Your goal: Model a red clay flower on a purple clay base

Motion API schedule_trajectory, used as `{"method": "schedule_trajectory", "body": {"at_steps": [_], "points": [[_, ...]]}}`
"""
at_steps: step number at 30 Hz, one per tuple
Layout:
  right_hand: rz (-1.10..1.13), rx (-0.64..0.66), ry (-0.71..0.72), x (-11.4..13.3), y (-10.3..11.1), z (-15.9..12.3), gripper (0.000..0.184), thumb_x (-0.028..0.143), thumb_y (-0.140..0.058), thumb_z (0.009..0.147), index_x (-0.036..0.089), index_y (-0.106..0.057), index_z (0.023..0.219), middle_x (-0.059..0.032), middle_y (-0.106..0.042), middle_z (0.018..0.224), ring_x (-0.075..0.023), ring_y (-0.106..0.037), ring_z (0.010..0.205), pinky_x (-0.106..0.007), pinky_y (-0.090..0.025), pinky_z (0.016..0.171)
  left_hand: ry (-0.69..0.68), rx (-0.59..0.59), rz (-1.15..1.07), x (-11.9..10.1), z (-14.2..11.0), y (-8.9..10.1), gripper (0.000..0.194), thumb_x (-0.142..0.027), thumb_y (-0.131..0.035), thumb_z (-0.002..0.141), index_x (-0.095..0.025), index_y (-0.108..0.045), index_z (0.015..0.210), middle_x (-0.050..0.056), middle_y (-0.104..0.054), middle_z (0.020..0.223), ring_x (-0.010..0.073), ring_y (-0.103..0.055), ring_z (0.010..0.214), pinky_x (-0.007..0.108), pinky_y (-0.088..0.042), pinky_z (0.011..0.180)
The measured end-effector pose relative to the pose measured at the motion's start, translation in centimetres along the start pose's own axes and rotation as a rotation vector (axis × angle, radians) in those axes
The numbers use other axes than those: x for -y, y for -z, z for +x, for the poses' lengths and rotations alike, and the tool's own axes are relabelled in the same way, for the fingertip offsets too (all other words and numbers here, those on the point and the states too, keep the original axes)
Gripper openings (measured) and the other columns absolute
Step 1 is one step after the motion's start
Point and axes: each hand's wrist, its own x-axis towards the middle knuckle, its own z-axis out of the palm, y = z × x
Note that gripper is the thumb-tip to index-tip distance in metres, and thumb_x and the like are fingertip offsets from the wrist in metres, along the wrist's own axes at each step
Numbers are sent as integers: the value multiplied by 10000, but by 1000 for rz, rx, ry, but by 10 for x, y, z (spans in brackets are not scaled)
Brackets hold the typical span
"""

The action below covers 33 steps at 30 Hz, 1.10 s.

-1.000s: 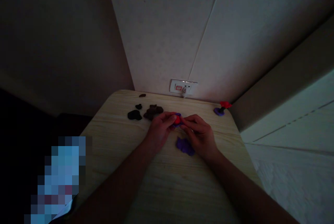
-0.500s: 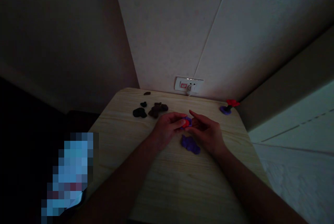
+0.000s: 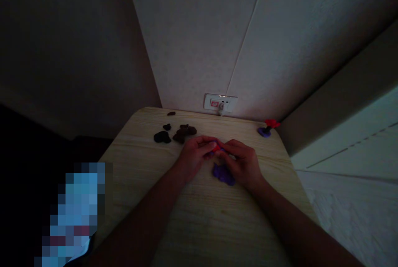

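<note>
My left hand pinches a small piece of red and purple modelling clay between thumb and fingers, above the middle of the table. From the other side my right hand closes its thumb and fingers on the edge of the same piece. Fingertips cover much of its shape. Just below the hands lies a flattened lump of purple modelling clay, partly behind the right hand.
Brown lumps, black lumps and a small dark bit lie at the back left. A red, black and purple clay figure stands at the back right of the wooden table. A wall socket sits behind.
My right hand, open and apart before, has moved left and closed on the red and purple clay piece. The left hand keeps its hold. The whole view has shifted slightly.
</note>
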Motion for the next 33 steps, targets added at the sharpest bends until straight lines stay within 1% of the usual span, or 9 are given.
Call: {"method": "schedule_trajectory", "body": {"at_steps": [4,9,12,14,16,22,27,29,33], "points": [[-29,-47,25,-1,0,1,265,240,-716,919,252,-790,1173,-44,-696,811,-161,-652,716,-290,-543,655,-42,4,-3,1,0,-4,291,-274,-890,661,-140,-804,905,62,-749,855,121,-607,704,249,-414,624],[-74,-88,43,-3,0,0,317,239,-727,912,253,-762,1227,-48,-703,840,-155,-653,695,-288,-554,635,7,46,-28,2,-1,-3,397,-290,-904,663,-176,-794,1027,55,-759,894,122,-617,699,245,-442,622],[-68,-102,36,-2,0,0,290,240,-752,893,242,-783,1180,-47,-706,827,-141,-642,637,-273,-546,584,-16,22,-19,1,-1,-1,346,-271,-913,648,-156,-796,953,54,-749,843,121,-615,700,243,-451,643],[-67,-113,46,0,-1,0,224,233,-765,879,233,-813,1098,-47,-718,798,-144,-654,632,-268,-547,578,-41,14,6,1,0,0,295,-256,-910,639,-129,-796,879,59,-739,809,118,-604,690,242,-442,638],[-66,-116,54,2,-2,0,160,221,-759,882,235,-832,1024,-48,-731,781,-151,-672,651,-265,-552,588,-48,6,29,1,1,0,282,-250,-908,631,-117,-799,855,60,-733,781,115,-590,664,242,-421,610],[-63,-80,61,3,-3,0,137,220,-743,900,233,-840,996,-36,-710,738,-135,-645,619,-247,-524,562,-9,-33,21,2,0,-1,265,-224,-896,606,-120,-804,832,64,-743,779,121,-606,662,242,-421,607],[0,34,67,0,4,5,240,217,-739,904,222,-805,1134,-48,-705,794,-141,-653,677,-250,-536,600,-5,-32,-18,-2,-1,-1,237,-200,-867,608,-115,-809,821,68,-752,785,127,-627,691,235,-443,633],[41,71,52,0,8,6,246,217,-721,918,232,-798,1151,-53,-720,811,-143,-666,681,-251,-542,601,0,-24,-18,-4,0,0,233,-197,-865,598,-121,-813,813,67,-756,788,127,-629,694,233,-444,635],[147,74,-46,-2,12,3,114,245,-769,885,245,-839,975,-38,-759,734,-144,-693,619,-242,-549,575,43,-6,22,-4,1,1,253,-204,-883,561,-126,-816,792,77,-761,798,126,-625,684,233,-435,626]]}}
